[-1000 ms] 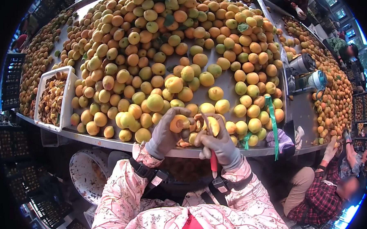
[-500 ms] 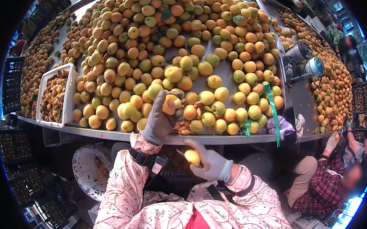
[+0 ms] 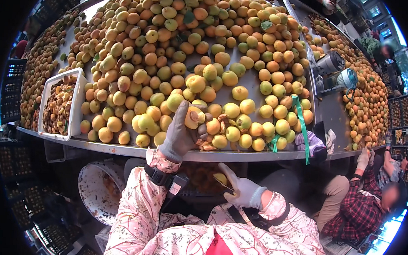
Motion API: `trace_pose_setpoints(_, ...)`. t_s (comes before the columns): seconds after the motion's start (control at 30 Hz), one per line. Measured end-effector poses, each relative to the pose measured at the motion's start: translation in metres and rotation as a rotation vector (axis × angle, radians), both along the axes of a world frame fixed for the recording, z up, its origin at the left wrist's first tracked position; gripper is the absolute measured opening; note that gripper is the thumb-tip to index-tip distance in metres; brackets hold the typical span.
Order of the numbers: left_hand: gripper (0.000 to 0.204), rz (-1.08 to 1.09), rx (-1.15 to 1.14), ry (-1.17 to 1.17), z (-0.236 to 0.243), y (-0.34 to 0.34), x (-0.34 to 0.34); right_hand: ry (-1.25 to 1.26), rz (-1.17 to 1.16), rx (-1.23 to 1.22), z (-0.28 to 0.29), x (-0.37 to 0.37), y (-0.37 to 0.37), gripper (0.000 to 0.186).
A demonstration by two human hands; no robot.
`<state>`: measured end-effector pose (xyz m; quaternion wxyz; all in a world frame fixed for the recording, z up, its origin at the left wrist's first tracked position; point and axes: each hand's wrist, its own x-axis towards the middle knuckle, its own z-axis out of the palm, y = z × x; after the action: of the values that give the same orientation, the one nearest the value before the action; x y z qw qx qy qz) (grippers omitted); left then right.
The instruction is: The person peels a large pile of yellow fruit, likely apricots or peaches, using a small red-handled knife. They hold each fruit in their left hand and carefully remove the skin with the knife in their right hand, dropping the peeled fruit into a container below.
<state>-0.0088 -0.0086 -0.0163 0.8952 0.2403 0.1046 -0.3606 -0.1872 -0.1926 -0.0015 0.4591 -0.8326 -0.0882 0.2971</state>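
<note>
My left hand point(image 3: 180, 131), in a grey glove, is closed round a cut apricot point(image 3: 193, 119) with its brown middle exposed, just over loose apricots and brown scraps point(image 3: 207, 145) at the table's front edge. Below that edge, my right hand point(image 3: 243, 189), in a pale grey glove, holds a knife, its handle hidden by the palm. A yellow fruit piece point(image 3: 220, 178) is by its fingers; whether it is held or falling, I cannot tell.
Apricots point(image 3: 148, 56) heap over the steel table point(image 3: 166, 153). A white bin of scraps point(image 3: 43, 97) is left, a bucket point(image 3: 87, 188) below it. Green ribbon point(image 3: 304, 132), purple cloth point(image 3: 309, 145) and cups point(image 3: 329, 62) lie right. A worker in plaid point(image 3: 350, 211) sits right; others work beyond.
Both hands were together with fruit and the red-handled knife. My left hand has risen with its fruit; my right has dropped below the table edge, where its yellow piece now shows less.
</note>
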Motion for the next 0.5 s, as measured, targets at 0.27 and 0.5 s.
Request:
trace_pose_setpoints(0.27, 0.048, -0.032, 0.065, -0.034, 0.000, -0.005, -0.010, 0.169, -0.406, 0.298, 0.066, 0.044, -0.017, 0.066)
trace_pose_setpoints(0.5, 0.047, -0.066, 0.138, 0.001, -0.006, -0.010, -0.016, -0.644, -0.933, 0.792, 0.116, 0.126, -0.006, 0.054)
